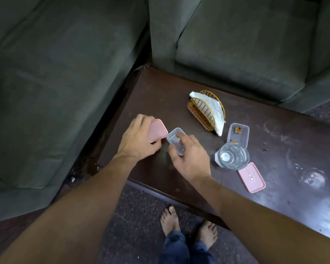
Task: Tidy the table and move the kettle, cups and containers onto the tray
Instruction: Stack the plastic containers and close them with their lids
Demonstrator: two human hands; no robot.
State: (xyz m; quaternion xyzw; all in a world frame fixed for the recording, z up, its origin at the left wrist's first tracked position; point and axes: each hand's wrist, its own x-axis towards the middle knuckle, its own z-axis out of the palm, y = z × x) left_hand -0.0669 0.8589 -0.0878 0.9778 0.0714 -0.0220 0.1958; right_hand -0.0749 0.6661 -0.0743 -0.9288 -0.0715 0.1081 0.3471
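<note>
Hands of a person reach down over a dark brown table (179, 88) seen from above, with grey-green sofa cushions (246, 54) against its far edge and left end. The left hand (137, 140) is curled around a pink lid (157, 131), fingers over its far side and thumb below, holding it tilted just above the tabletop near the table's left end. The right hand (191, 159) pinches a small clear container (176, 140) between thumb and fingers; the container is open-topped, looks empty, and sits right beside the pink lid, nearly touching it.

Toward the middle of the table stands a gold wire napkin holder (202, 113) with white napkins (215, 115) leaning in it. Just to its right lies a second clear container (240, 136), uncovered, with a few small orange scraps inside. Touching its near end is a clear drinking glass (232, 156), upright. Just beside the glass, closer to the table's near edge, a second pink lid (251, 177) lies flat with a small label on top.

Pale ring marks and smudges show on the table surface to the right. Below the near edge, two bare feet (189, 225) stand on a dark speckled carpet (137, 216). No tray or kettle is in view.
</note>
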